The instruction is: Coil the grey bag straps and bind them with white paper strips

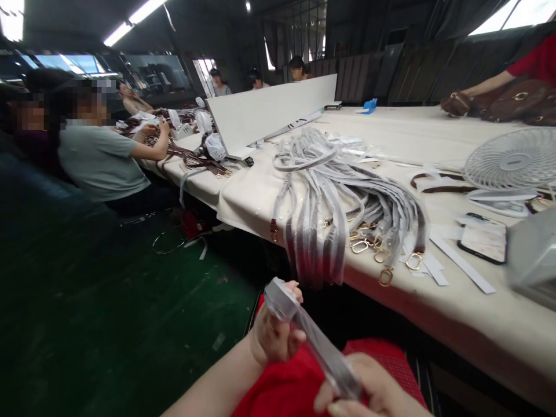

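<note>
Above my lap, my left hand (278,330) is closed around a strap (321,347) covered in translucent plastic wrap, which loops over the fingers. Lower and to the right, my right hand (369,388) pinches the same strap, so it runs slanting between both hands. On the table edge in front lies a heap of wrapped straps (313,197), several hanging over the side. Gold metal clasps (386,276) show at the ends of brown leather tabs near the heap's right side.
The cream-covered table (434,313) carries a phone (483,238), white paper strips (463,266), a white fan (512,159) and a white upright board (273,116). A co-worker (102,153) sits at the left with brown straps. Another person's arm (490,84) reaches over brown bags (512,101).
</note>
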Available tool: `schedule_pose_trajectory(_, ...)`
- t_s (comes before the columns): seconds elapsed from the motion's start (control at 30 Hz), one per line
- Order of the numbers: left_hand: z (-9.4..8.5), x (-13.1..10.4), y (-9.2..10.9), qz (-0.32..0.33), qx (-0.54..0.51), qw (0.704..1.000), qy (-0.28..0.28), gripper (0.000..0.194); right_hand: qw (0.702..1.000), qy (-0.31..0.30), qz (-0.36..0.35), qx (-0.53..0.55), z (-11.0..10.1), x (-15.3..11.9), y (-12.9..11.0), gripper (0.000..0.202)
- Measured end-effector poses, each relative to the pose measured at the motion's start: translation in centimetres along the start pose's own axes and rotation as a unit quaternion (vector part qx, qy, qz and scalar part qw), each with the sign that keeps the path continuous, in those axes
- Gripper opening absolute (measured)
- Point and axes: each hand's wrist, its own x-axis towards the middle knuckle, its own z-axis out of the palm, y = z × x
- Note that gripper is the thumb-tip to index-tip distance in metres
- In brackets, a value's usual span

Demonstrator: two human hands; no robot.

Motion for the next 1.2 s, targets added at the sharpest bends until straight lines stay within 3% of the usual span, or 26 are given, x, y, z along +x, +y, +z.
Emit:
schedule_pose_trajectory(0.13,1.5,-1.3,-0.7,-0.02,0.114,0.98,-0.162,0.041,0.999,0.009,0.014,0.037,-3.6,0.0,-0.2,0.038)
schedule_pose_trajectory(0.23,2.3,-0.7,0.8,-0.053,0.128,0.967,-0.212,0.029,0.998,0.056,0.024,0.027,-5.7,1.3,1.3,0.041)
schedule_pose_trajectory(0.33,2.4,-0.3,2.4,-0.155,-0.004,0.947,-0.279,0.045,0.988,0.136,-0.01,-0.074,-6.9,2.8,3.3,0.031)
schedule_pose_trajectory(0.4,2.2,-0.5,3.0,-0.28,-0.129,0.896,-0.319,0.062,0.983,0.141,-0.031,-0.11,-6.9,3.3,4.3,0.03)
schedule_pose_trajectory(0.47,2.0,-0.8,3.1,-0.375,-0.234,0.842,-0.31,0.076,0.992,0.09,-0.033,-0.085,-6.4,3.4,5.0,0.035)
schedule_pose_trajectory(0.57,1.3,-0.9,2.5,-0.423,-0.342,0.806,-0.233,0.078,0.996,0.049,-0.02,-0.076,-5.4,3.3,5.7,0.039)
schedule_pose_trajectory(0.7,-0.7,0.5,1.7,-0.443,-0.425,0.779,-0.128,0.076,0.979,0.123,0.02,-0.161,-5.3,3.7,6.8,0.033)
schedule_pose_trajectory(0.83,-3.0,2.5,2.4,-0.411,-0.497,0.761,-0.073,0.081,0.966,0.16,0.002,-0.201,-6.2,4.6,7.7,0.028)
schedule_pose_trajectory(0.93,-3.9,4.1,3.5,-0.358,-0.527,0.769,-0.051,0.077,0.981,0.089,0.005,-0.171,-5.6,5.1,7.3,0.038)
schedule_pose_trajectory(1.03,-3.5,5.2,4.3,-0.291,-0.513,0.808,-0.002,0.06,0.989,-0.022,0.073,-0.124,-3.6,5.4,6.2,0.049)
schedule_pose_trajectory(1.13,-2.1,5.3,3.8,-0.211,-0.399,0.892,0.024,0.043,0.988,-0.118,0.102,-0.006,-1.6,5.5,5.1,0.053)
schedule_pose_trajectory(1.2,-0.9,4.6,2.5,-0.137,-0.22,0.966,0.005,0.037,0.974,-0.169,0.079,0.131,-0.9,5.7,4.5,0.057)
